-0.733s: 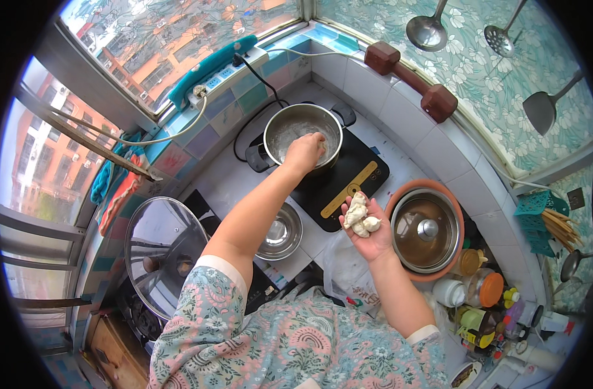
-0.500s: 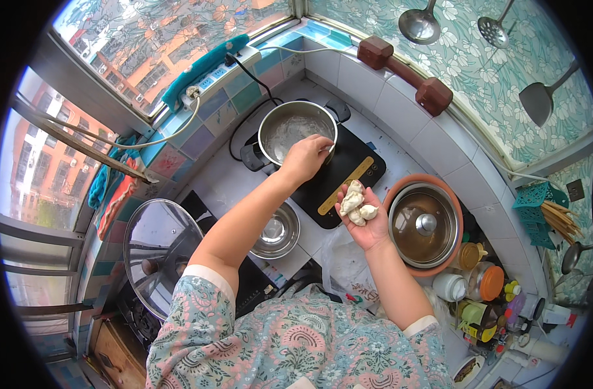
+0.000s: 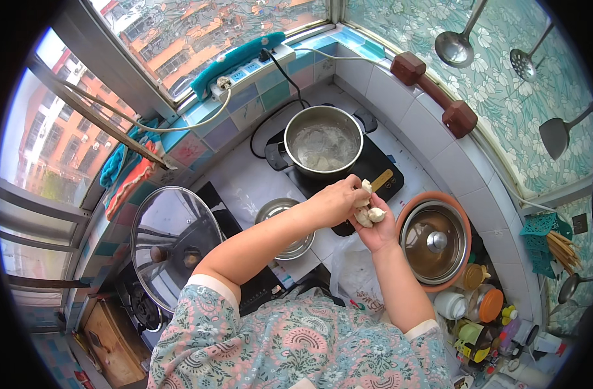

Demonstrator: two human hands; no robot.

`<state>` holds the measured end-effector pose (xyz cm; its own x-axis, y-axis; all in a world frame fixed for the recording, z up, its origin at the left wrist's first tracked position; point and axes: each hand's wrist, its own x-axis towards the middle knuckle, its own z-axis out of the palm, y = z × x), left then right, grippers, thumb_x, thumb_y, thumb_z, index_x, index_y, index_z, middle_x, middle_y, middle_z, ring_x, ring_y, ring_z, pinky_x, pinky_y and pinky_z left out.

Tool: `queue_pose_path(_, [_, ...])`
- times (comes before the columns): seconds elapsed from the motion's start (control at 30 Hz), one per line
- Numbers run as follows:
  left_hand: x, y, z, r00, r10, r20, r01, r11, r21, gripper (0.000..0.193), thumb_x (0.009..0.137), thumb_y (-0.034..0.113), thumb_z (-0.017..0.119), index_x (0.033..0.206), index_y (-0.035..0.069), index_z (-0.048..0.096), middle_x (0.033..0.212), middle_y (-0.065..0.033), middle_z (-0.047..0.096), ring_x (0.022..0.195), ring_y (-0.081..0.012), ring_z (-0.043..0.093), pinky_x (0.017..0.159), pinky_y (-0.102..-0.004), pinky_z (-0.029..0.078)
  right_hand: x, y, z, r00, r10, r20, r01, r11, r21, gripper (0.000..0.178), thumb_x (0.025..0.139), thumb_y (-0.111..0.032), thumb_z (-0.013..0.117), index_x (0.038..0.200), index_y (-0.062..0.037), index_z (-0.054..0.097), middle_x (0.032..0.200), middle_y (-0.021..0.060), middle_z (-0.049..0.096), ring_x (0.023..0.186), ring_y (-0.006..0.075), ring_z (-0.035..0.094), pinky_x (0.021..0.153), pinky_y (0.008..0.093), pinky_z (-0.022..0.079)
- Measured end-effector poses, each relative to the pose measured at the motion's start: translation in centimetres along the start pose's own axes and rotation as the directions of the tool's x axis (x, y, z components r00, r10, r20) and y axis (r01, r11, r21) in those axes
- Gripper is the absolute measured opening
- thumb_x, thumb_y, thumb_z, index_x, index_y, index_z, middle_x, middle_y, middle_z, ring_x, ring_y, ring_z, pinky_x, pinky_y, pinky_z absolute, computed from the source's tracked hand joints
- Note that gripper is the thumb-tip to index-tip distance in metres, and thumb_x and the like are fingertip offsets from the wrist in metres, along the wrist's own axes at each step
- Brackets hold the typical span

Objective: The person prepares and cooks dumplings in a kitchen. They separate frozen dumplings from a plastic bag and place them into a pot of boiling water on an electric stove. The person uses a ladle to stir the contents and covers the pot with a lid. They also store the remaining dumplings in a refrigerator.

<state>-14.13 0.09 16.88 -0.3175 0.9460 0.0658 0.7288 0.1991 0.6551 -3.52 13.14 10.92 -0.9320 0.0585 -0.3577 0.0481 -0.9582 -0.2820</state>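
Observation:
My right hand (image 3: pixel 383 237) is cupped palm-up around several pale dumplings (image 3: pixel 375 215). Reaching across from the left, my left hand (image 3: pixel 337 202) meets it, thumb and fingers pinched on one dumpling (image 3: pixel 366 186) at the top of the group. Its fingers partly cover the others. Just beyond both hands, an uncovered two-handled steel pot (image 3: pixel 325 172) holds bubbling water (image 3: pixel 322 144); whitish shapes in it are hard to make out. Under the pot is a black induction cooker (image 3: pixel 395 183), partly hidden by my left hand.
A steel basin (image 3: pixel 303 249) lies beneath my left forearm. A large glass lid (image 3: pixel 173 223) leans at left. To the right sit a lidded pot (image 3: pixel 413 227) inside an orange-brown rim (image 3: pixel 468 227) and several jars (image 3: pixel 488 303). A dumbbell (image 3: pixel 433 94) rests on the ledge.
My left hand has come back from over the pot to the dumplings in my right palm and pinches one. The view has shifted slightly, so the surroundings sit farther right.

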Motion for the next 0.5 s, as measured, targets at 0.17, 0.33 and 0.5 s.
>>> queue_pose_path(0.17, [1.1, -4.5, -2.7, 0.964, -0.109, -0.243, 0.144, 0.981, 0.130, 0.043, 0.076, 0.002, 0.061, 0.119, 0.009, 0.058, 0.105, -0.0160, 0.056, 0.097, -0.0306, 0.060, 0.083, -0.0391, 0.050, 0.1, -0.2, 0.6, 0.996, 0.021, -0.090, -0.008, 0.990, 0.140, 0.032, 0.098, -0.023, 0.041, 0.124, -0.0060, 0.050, 0.124, 0.0133, 0.055, 0.116, 0.0287, 0.054, 0.100, 0.0481, 0.044])
queue_pose_path(0.33, [3.2, -14.7, -4.7, 0.928, -0.280, -0.247, 0.368, 0.573, 0.733, 0.024, 0.077, 0.007, 0.061, 0.101, 0.010, 0.059, 0.094, -0.0057, 0.062, 0.091, -0.0249, 0.063, 0.077, -0.0354, 0.050, -0.6, 0.2, -1.1, 0.999, 0.013, -0.041, -0.005, 0.983, 0.183, 0.033, 0.097, -0.022, 0.043, 0.126, -0.0052, 0.049, 0.126, 0.0154, 0.054, 0.118, 0.0316, 0.052, 0.101, 0.0508, 0.043])
queue_pose_path(0.5, [4.0, -17.3, -5.1, 0.952, -0.213, -0.218, 0.296, 0.472, 0.831, 0.012, 0.076, 0.010, 0.061, 0.087, 0.013, 0.066, 0.094, -0.0036, 0.063, 0.090, -0.0210, 0.063, 0.077, -0.0332, 0.049, -1.3, -0.3, 0.2, 0.999, 0.005, -0.032, 0.000, 0.989, 0.148, 0.035, 0.096, -0.021, 0.046, 0.128, -0.0052, 0.047, 0.128, 0.0158, 0.053, 0.117, 0.0309, 0.052, 0.100, 0.0499, 0.044])
